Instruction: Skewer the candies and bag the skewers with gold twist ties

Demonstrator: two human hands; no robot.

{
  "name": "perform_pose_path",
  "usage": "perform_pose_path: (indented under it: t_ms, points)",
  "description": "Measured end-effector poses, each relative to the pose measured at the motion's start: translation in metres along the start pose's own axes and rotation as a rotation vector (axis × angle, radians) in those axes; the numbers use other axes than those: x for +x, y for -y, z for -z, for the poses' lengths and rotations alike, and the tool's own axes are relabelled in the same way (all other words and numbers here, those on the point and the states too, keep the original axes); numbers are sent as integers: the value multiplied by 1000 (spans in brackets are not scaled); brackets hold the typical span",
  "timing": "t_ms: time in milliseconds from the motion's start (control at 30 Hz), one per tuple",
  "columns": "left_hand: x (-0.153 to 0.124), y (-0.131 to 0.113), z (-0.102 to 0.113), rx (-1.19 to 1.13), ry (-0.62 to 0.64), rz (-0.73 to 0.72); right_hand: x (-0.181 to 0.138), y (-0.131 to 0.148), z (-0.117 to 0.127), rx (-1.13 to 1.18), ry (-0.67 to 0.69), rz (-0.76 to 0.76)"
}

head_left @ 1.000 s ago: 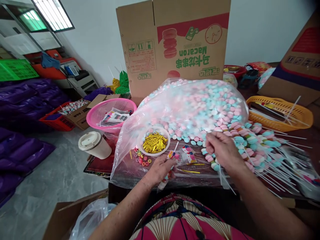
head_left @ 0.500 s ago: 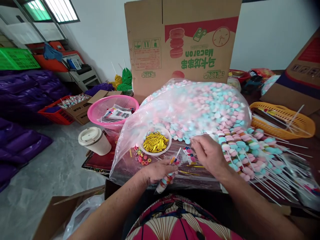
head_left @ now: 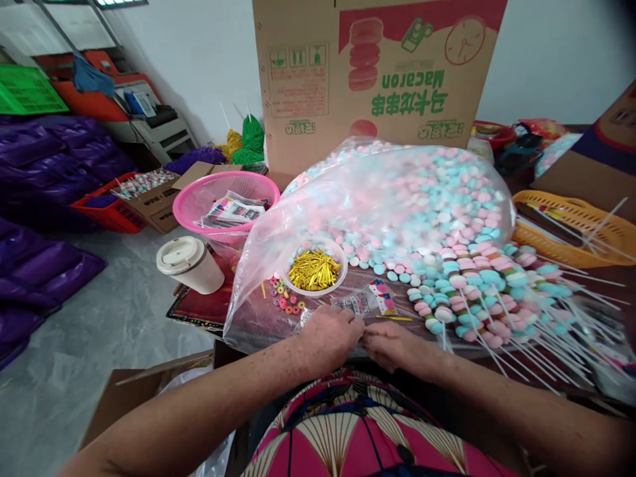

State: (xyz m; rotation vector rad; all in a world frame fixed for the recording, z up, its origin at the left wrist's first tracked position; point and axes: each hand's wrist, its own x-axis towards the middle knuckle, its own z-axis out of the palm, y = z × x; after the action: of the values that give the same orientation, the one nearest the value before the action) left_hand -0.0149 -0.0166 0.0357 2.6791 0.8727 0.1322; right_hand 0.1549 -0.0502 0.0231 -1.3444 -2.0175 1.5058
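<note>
My left hand (head_left: 332, 336) is closed, back upward, around a wrapped marshmallow skewer. Only a pale end of the skewer (head_left: 305, 317) shows beside the knuckles. Fingertip to fingertip with it, my right hand (head_left: 400, 349) is pinched closed; what it grips is hidden. Just beyond them lies a flat printed clear bag (head_left: 370, 298), with a gold twist tie (head_left: 394, 318) beside it. A white bowl (head_left: 344, 275) holds many gold twist ties (head_left: 314, 270). Small ring candies (head_left: 285, 299) lie left of the bowl.
A big clear bag of pink and blue marshmallows (head_left: 397, 192) covers the table's middle. Marshmallow skewers (head_left: 489, 291) are piled at right, before a yellow basket (head_left: 591, 228). At left stand a pink basket (head_left: 181, 205) and a lidded cup (head_left: 199, 268). A carton (head_left: 308, 86) stands behind.
My right hand has come down and left to meet my left hand. My left hand has turned over the skewer, now mostly hidden. One loose gold tie shows near the hands, fewer than before.
</note>
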Motion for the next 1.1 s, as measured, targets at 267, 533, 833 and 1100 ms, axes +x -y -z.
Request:
perform_pose_path:
  t_ms: [267,533,833,1100]
  points:
    - [-25,13,-25,-386,-582,115,-14,-14,33,-70,-255,-197]
    - [-5,8,-23,-1389,-543,776,7,-58,34,-868,-330,-229]
    - [6,0,-12,-1668,-392,797,-5,-53,53,-785,-377,-137]
    - [22,-4,-23,-1603,-339,798,-5,-53,59,-542,-543,-186]
